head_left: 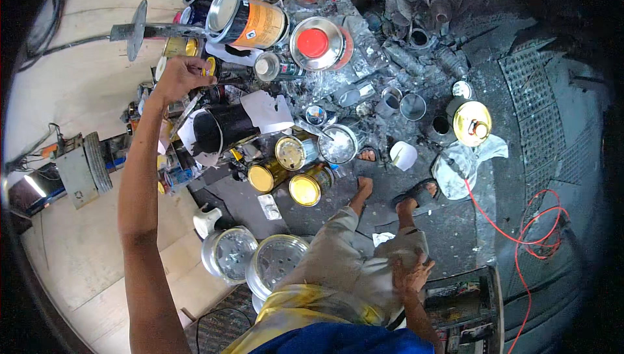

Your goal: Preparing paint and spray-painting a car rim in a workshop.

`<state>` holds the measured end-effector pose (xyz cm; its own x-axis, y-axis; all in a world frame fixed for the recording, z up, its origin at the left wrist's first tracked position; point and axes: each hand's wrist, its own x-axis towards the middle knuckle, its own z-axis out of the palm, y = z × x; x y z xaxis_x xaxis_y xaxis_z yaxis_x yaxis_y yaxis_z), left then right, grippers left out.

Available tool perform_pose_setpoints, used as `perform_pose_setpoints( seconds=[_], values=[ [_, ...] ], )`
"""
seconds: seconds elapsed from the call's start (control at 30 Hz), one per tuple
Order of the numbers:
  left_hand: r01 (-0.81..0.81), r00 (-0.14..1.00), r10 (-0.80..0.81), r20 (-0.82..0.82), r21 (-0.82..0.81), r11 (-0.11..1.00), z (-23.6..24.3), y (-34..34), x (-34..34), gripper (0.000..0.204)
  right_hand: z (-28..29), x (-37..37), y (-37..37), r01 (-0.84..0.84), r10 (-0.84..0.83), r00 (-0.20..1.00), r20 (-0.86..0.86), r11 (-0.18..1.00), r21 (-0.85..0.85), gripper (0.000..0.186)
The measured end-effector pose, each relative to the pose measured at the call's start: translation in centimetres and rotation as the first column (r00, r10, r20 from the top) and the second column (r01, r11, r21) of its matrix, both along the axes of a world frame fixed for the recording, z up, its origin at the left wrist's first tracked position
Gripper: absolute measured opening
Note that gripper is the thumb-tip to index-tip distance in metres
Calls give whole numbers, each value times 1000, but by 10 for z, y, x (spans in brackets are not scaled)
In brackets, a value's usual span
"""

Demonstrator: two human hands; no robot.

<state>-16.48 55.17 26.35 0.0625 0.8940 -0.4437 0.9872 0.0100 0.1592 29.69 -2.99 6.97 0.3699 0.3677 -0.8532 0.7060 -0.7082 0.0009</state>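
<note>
My left hand [183, 78] reaches out at the upper left, its fingers curled around the yellow end of a small dark can [209, 67]. How firmly they grip it cannot be made out. Near that hand stand a spray can [268, 67] with a pale cap and a large tin with an orange label [261, 24]. Below it, a black bucket [224, 126] has torn white paper around its rim. My right hand [413, 277] rests on my thigh with its fingers spread, holding nothing.
A tin with a red-centred lid [313, 43], yellow-lidded tins [305, 189] and an open, paint-stained can [338, 143] crowd the floor. Metal wheel rims [276, 260] stand by my legs. A red hose [484, 221] loops at right; a metal frame [465, 302] is beside me.
</note>
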Motion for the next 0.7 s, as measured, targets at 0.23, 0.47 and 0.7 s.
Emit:
perform_pose_setpoints(
  seconds=[0.23, 0.47, 0.7],
  values=[
    [-385, 847, 481, 226, -364, 848, 20, 16, -13, 44, 19, 11, 6, 145, -132, 987, -95, 979, 147, 98],
    [-488, 610, 694, 383, -508, 710, 23, 18, -55, 37, 15, 17, 19, 111, -112, 991, -74, 994, -23, 99],
    [-328, 480, 668, 569, -590, 738, 10, 4, -67, 49, -41, 36, -17, -4, 3, 999, -49, 1000, -12, 101]
  ],
)
